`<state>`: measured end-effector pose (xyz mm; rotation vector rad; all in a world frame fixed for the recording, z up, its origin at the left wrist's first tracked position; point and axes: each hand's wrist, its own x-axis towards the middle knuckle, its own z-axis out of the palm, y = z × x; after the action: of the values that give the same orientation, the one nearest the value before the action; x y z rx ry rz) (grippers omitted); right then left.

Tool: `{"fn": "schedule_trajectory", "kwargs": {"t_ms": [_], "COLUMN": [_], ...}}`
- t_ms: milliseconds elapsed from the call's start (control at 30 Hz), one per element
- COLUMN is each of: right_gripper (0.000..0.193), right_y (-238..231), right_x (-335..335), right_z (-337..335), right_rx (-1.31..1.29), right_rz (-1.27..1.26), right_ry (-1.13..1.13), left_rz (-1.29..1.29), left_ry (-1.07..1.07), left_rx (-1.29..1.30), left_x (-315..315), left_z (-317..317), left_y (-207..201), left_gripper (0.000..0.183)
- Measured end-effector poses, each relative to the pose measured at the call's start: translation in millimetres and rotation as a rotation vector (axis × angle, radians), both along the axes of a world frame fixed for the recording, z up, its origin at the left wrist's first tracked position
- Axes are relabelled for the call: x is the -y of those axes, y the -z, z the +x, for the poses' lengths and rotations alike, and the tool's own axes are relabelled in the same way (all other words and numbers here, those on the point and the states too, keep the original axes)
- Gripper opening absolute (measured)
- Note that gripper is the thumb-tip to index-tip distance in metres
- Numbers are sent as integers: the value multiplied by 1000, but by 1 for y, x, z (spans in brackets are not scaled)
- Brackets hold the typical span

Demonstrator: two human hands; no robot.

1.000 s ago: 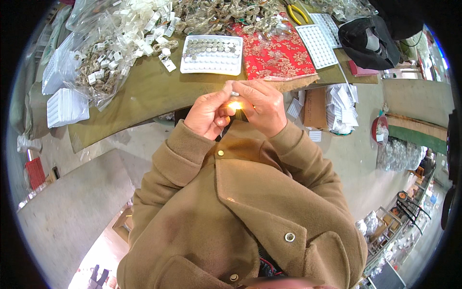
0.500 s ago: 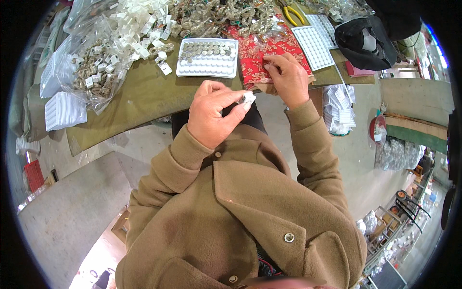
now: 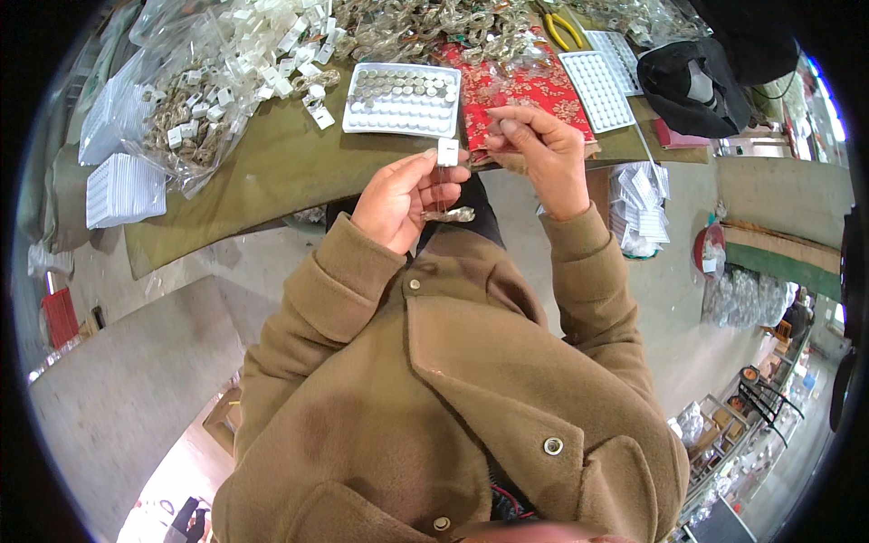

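Observation:
My left hand pinches a small white plastic case at the table's near edge. Thin wires run down from the case to a bundled coil of clear wire that hangs below the fingers. To the right, my right hand is raised over the near part of a red floral cloth, thumb and fingers drawn together; what they hold, if anything, is too small to make out. Beyond my left hand lies a white tray of round pockets, its far rows filled with silver button cells.
White cases and coiled wires are heaped at the back. A plastic bag of similar pieces and stacked trays stand left. Right are another pocketed tray, yellow-handled pliers and a black bag.
My left hand has turned, so the white case stands upright and its wire coil hangs in view. My right hand has lifted a little off the red cloth.

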<state>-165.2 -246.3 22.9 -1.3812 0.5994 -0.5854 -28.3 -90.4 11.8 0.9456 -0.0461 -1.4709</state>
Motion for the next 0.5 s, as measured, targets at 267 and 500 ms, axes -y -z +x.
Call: {"fn": "schedule_trajectory", "kwargs": {"t_ms": [267, 500], "right_gripper": [10, 4], "right_y": [-11, -4], "right_x": [-30, -34], "right_z": [9, 14], "right_rx": [-35, 34], "right_rz": [-82, -440], "right_ry": [-115, -136], "left_rz": [-119, -151], "left_ry": [-70, -30], "left_rx": [13, -84], "left_x": [-5, -12], "left_z": [-2, 0], "left_y": [-4, -2], "left_gripper": [24, 28]}}
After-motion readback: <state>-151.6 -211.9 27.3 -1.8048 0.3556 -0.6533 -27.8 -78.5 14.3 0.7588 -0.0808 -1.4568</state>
